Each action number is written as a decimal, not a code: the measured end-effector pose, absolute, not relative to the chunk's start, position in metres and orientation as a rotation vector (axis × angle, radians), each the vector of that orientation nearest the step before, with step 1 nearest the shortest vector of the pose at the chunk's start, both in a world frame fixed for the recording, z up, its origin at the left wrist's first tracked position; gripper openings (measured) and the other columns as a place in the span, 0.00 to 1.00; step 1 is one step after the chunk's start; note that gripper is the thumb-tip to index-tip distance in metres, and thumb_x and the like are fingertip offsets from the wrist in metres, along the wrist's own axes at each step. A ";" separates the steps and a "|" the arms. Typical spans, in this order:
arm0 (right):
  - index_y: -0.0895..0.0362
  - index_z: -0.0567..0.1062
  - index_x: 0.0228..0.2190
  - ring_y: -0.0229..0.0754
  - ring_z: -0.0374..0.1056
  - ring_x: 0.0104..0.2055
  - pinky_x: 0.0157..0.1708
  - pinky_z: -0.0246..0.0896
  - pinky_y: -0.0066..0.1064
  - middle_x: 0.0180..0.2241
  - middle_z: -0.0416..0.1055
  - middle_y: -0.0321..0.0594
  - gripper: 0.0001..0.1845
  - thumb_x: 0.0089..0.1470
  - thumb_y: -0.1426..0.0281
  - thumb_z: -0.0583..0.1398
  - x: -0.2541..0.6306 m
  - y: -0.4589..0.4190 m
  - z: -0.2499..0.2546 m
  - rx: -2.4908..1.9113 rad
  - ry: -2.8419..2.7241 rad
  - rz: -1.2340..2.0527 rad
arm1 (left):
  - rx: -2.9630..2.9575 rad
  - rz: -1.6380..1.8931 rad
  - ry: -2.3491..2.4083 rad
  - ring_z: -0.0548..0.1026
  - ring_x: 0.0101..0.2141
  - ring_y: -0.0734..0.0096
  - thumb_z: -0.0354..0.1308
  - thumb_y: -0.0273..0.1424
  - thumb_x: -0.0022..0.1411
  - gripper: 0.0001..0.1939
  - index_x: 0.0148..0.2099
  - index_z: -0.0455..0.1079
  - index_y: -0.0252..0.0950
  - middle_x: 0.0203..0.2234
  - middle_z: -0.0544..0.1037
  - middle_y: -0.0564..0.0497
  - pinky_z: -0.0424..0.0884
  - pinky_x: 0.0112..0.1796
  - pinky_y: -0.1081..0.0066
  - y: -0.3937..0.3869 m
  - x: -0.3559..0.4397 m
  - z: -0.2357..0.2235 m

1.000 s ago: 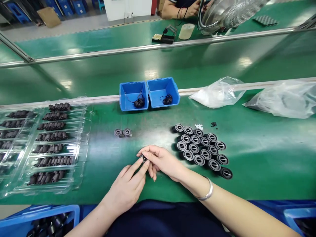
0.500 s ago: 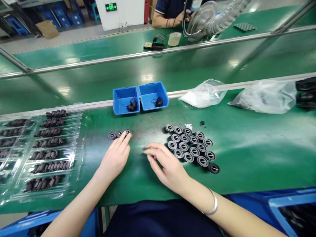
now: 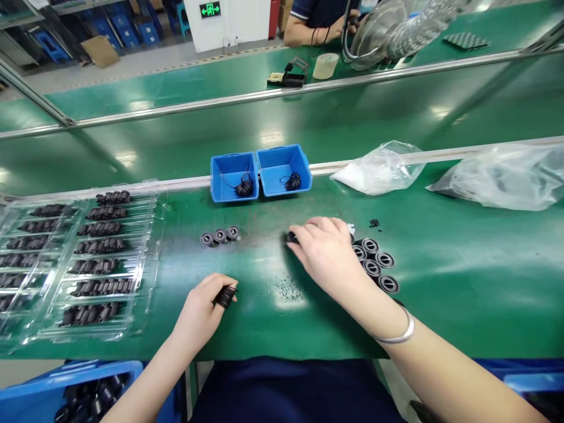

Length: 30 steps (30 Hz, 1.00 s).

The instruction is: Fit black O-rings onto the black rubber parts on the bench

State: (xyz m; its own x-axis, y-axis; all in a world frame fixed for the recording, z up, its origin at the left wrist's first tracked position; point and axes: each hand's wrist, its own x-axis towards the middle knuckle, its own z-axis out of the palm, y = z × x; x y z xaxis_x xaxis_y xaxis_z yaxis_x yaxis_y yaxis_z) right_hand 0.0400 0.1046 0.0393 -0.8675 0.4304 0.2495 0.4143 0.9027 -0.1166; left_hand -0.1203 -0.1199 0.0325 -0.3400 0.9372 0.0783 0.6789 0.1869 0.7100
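Note:
Near the front of the green bench, my left hand (image 3: pixel 205 305) is closed around a small bundle of thin black rings (image 3: pixel 225 296). My right hand (image 3: pixel 328 249) reaches over the cluster of round black parts (image 3: pixel 371 268), fingers pinched on one dark part (image 3: pixel 291 237) at the cluster's left side. The hand and forearm hide much of the cluster. Three similar round parts (image 3: pixel 220 236) stand upright in a short row beyond my left hand. Tiny dark specks (image 3: pixel 286 289) lie on the bench between both hands.
Clear trays (image 3: pixel 147 258) of black parts fill the left. Two blue bins (image 3: pixel 235 197) holding black ring bundles stand at the back, beside plastic bags (image 3: pixel 381 170). Small black bits (image 3: pixel 374 223) lie right of the cluster. A co-worker's arm (image 3: pixel 304 35) shows across the bench.
My left hand has left the three-part row, come nearer the front edge and now holds the black rings. My right hand has moved right and away from me, onto a part of the cluster.

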 end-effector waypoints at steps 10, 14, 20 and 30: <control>0.59 0.73 0.48 0.50 0.67 0.48 0.50 0.62 0.45 0.46 0.73 0.48 0.20 0.60 0.58 0.61 0.025 0.042 0.046 -0.216 -2.669 0.998 | 1.431 1.163 2.096 0.81 0.36 0.71 0.55 0.20 0.64 0.15 0.47 0.77 0.40 0.35 0.83 0.52 0.77 0.39 0.72 -0.128 -0.118 0.042; 0.56 0.76 0.33 0.41 0.69 0.42 0.46 0.65 0.36 0.39 0.71 0.40 0.06 0.61 0.66 0.62 0.020 0.039 0.049 -0.284 -2.397 1.552 | 1.462 1.242 2.049 0.80 0.33 0.73 0.58 0.21 0.65 0.15 0.50 0.77 0.41 0.32 0.82 0.53 0.77 0.36 0.75 -0.126 -0.113 0.046; 0.56 0.75 0.27 0.39 0.68 0.39 0.43 0.64 0.33 0.35 0.69 0.39 0.10 0.59 0.66 0.63 0.014 0.038 0.050 -0.367 -2.217 1.885 | 1.444 1.270 1.991 0.80 0.31 0.73 0.57 0.23 0.67 0.14 0.51 0.77 0.40 0.31 0.82 0.52 0.78 0.34 0.73 -0.130 -0.113 0.044; 0.57 0.72 0.23 0.36 0.63 0.31 0.30 0.61 0.30 0.35 0.69 0.40 0.12 0.57 0.68 0.61 0.020 0.042 0.031 -0.606 -2.326 1.914 | 1.526 1.184 2.209 0.81 0.41 0.69 0.54 0.20 0.67 0.16 0.52 0.75 0.39 0.39 0.83 0.49 0.78 0.44 0.69 -0.151 -0.123 0.040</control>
State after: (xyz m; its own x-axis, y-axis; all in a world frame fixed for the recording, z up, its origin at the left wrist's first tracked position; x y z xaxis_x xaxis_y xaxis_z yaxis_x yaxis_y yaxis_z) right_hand 0.0199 0.0421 0.0308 -0.9200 0.3410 -0.1932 0.2551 0.1469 -0.9557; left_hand -0.1226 -0.1514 0.0399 -0.4435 0.8576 0.2604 0.6918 0.1428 0.7078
